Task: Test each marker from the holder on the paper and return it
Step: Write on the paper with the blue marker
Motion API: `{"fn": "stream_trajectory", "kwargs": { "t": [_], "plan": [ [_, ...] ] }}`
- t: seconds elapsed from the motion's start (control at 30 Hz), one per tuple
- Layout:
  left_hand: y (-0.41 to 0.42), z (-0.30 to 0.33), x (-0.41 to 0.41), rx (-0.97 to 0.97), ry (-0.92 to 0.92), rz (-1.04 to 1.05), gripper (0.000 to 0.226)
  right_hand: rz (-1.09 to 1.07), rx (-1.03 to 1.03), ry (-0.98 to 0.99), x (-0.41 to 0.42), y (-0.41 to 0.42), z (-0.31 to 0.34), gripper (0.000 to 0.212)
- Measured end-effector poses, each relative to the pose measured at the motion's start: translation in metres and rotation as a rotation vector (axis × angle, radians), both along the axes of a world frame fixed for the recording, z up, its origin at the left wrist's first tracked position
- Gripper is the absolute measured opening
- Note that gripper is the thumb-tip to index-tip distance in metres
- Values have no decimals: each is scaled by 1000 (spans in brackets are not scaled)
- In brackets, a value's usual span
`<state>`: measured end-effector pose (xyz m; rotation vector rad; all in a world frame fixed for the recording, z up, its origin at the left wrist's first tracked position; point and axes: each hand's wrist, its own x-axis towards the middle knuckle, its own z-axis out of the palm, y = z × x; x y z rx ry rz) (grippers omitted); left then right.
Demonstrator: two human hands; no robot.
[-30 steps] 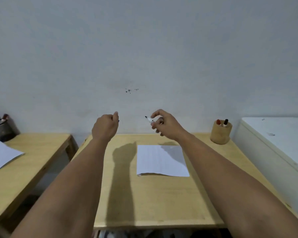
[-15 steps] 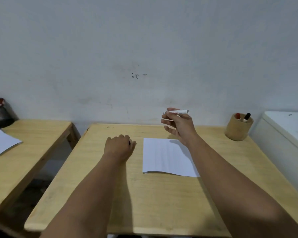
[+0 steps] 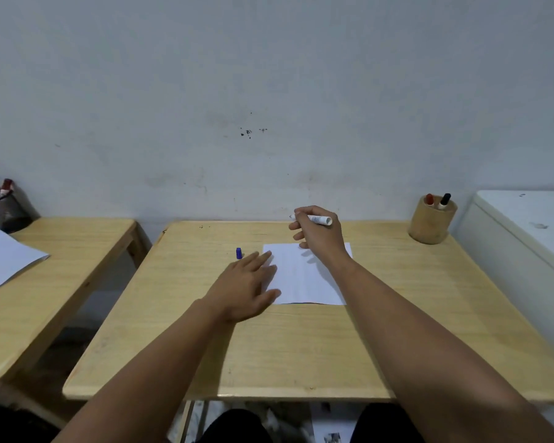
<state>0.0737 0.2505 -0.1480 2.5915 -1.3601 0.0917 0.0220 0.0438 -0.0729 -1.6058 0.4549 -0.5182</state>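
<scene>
Two markers (image 3: 437,200), red-capped and black-capped, are held upright in the holder (image 3: 430,222) at far right of the tabletop (image 3: 397,314). Since before, the left hand (image 3: 248,284) has been spread flat on the paper (image 3: 304,276); one blue cap (image 3: 239,253) now lies just beyond it. One uncapped marker (image 3: 315,219) is pinched in the right hand (image 3: 320,233) above the paper's far edge.

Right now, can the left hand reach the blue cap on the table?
Probably yes. The left hand lies open and flat on the table, fingertips just short of the blue cap, with nothing between them. The right hand holds the marker farther right.
</scene>
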Motion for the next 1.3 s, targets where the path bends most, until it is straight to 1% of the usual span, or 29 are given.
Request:
{"fn": "stream_trajectory", "kwargs": {
  "t": [0.07,0.1,0.2,0.27,0.37,0.5,0.57,0.7,0.87,1.3],
  "plan": [
    [3,-8,0,-12,49,20,67,2,8,15,5,5,-3,28],
    [4,-12,0,-26,58,29,69,-1,13,26,9,7,-6,29],
    [3,-19,0,-65,61,39,70,25,26,47,23,13,-18,21],
    [3,-19,1,-84,68,37,69,33,0,58,35,18,-26,21],
    [4,-19,2,-91,80,37,69,-9,-46,95,53,29,-35,37],
    [5,-17,1,-91,80,33,71,-31,-13,136,65,36,-61,27],
    [5,-16,0,-101,82,47,74,-56,-29,163,65,35,-72,26],
    [8,-17,-3,-106,83,163,80,-60,-35,174,68,33,-78,26],
    [13,-16,-7,-33,55,285,84,-34,-61,169,68,33,-81,28],
    [13,-15,-7,-36,47,294,84,3,-176,178,69,35,-79,28]
  ]
}}
